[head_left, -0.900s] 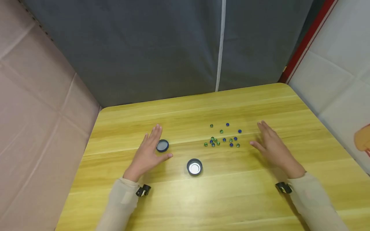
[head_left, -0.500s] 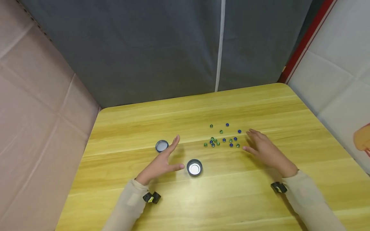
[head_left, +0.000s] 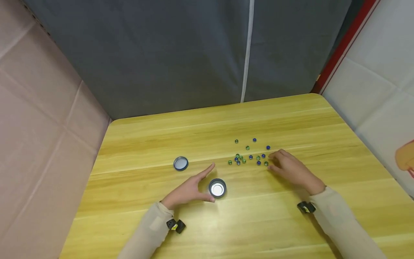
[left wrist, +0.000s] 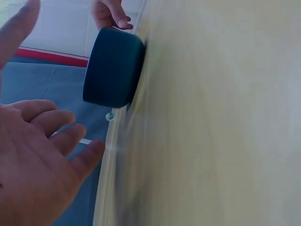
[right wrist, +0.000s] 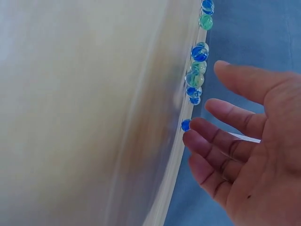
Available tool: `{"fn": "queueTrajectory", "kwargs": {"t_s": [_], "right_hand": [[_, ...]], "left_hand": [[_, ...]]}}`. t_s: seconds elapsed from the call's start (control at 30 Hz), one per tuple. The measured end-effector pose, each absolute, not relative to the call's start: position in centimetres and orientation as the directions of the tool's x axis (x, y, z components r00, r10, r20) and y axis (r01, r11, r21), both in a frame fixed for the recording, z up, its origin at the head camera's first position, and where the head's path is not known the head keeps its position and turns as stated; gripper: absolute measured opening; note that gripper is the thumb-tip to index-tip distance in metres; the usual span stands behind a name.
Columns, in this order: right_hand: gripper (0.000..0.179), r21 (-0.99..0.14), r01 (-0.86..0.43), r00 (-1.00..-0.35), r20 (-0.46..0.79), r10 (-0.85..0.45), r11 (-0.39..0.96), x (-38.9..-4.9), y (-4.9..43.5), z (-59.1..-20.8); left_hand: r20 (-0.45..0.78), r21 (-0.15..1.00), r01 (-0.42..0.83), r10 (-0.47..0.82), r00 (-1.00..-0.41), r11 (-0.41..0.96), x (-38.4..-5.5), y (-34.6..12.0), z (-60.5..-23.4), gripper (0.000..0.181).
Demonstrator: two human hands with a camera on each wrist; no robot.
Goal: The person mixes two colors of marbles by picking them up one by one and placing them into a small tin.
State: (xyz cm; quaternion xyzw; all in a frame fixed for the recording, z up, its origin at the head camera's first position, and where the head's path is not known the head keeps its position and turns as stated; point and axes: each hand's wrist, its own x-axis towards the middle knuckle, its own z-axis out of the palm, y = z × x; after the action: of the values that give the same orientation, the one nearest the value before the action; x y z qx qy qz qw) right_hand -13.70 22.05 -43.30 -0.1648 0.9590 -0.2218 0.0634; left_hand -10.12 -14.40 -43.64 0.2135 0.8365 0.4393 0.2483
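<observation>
Beige sleeves [head_left: 145,230] reach over the wooden table [head_left: 258,223] to the left hand [head_left: 187,193], its thumb and fingers wide apart just beside the upright dark container [left wrist: 113,68], a spread seemingly shaped to its round wall. Farther out, the right hand [head_left: 291,169] has its thumb apart from loosely bent fingers at the right edge of the green and blue marbles [head_left: 251,157], low apparently because they lie on the table; whether a fingertip touches one, I cannot tell. Well off left, the shallow lid [head_left: 180,163] lies flat, leaving the container's mouth uncovered, and dark grey cloth [head_left: 161,61] hangs behind.
</observation>
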Motion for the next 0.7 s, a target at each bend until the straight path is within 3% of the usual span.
{"fn": "queueTrajectory", "kwargs": {"t_s": [0.43,0.7], "right_hand": [[0.032,-0.419,-0.279,-0.942,-0.053,-0.330,0.864,-14.4,21.4,-43.4],[0.028,-0.424,-0.268,-0.939,-0.086,-0.333,0.865,-14.6,21.3,-43.7]], "left_hand": [[-0.209,0.850,0.162,0.604,-0.769,0.501,-10.2,-14.0,-44.7,0.102],[-0.249,0.851,0.113,0.584,-0.772,0.513,-10.1,-13.9,-45.4,0.092]]}}
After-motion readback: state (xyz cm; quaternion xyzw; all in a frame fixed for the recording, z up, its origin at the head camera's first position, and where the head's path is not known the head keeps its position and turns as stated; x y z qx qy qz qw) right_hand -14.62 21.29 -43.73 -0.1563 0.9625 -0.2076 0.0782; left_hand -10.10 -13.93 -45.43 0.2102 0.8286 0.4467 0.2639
